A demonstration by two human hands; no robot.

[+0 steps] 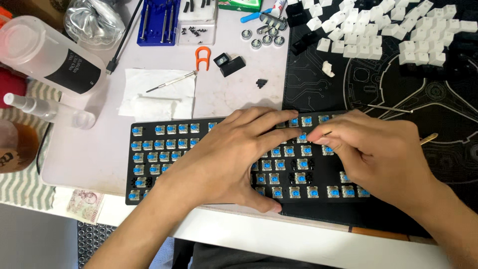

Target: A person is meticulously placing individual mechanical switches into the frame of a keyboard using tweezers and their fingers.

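Bare keyboard (pixel 164 159) under both — left hand (pixel 234 154), right hand (pixel 383 154).

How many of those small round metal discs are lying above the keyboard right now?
5 seem visible: one round metal disc left, one below it, then three in a row by the grey clip, which may hide more.

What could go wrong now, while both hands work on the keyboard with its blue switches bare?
1. The right hand holds a thin tool at a switch; a slip might bend it.
2. The keyboard lies near the table edge; the pressing left hand might push it off.
3. Loose keycaps could be knocked away.
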